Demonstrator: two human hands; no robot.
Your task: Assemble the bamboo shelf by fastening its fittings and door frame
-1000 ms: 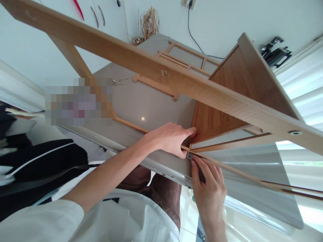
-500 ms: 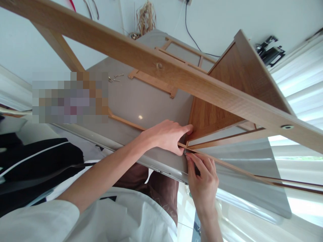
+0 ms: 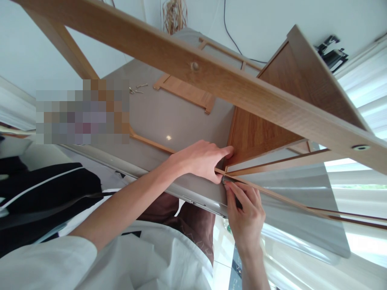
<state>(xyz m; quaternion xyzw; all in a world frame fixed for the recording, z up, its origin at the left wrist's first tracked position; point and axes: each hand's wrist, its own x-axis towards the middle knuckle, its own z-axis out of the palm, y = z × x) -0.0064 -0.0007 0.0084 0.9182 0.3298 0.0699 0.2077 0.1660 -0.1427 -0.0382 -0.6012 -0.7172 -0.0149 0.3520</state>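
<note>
My left hand (image 3: 201,161) is wrapped round a thin wooden rail (image 3: 269,193) of a furniture frame, thumb below and fingers above. Its fingertips touch the lower corner of a brown wooden panel (image 3: 260,131) that stands tilted up. Just right of the left thumb, my right hand (image 3: 246,209) pinches a small metal piece (image 3: 224,180) against the rail's near side. Fingers cover most of that piece, so its kind cannot be made out. A thick wooden beam (image 3: 193,66) of the same frame crosses above both hands.
On the grey table (image 3: 151,117) lie several screws (image 3: 137,89), a flat wooden board (image 3: 184,92) and a slim wooden frame (image 3: 223,50). Dried stalks (image 3: 173,18) and a black cable (image 3: 232,38) are at the back. A blurred patch hides the left side.
Both hands keep their places at the rail corner, with grips unchanged. The view has shifted slightly; the beam and panel appear a little farther right.
</note>
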